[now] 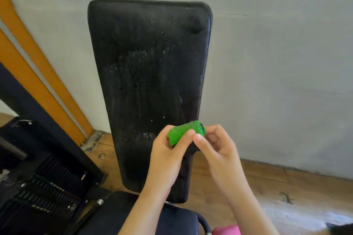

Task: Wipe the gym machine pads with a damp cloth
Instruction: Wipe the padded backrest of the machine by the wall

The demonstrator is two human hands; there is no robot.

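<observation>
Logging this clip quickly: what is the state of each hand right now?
Left hand: grips the green cloth.
Right hand: pinches the same cloth's other end.

Cloth (183, 131) before pad (150, 74).

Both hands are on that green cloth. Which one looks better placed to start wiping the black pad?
Probably the left hand: its fingers wrap most of the green cloth and it sits over the black pad. The right hand only pinches the cloth's end, beside the pad's right edge.
</observation>
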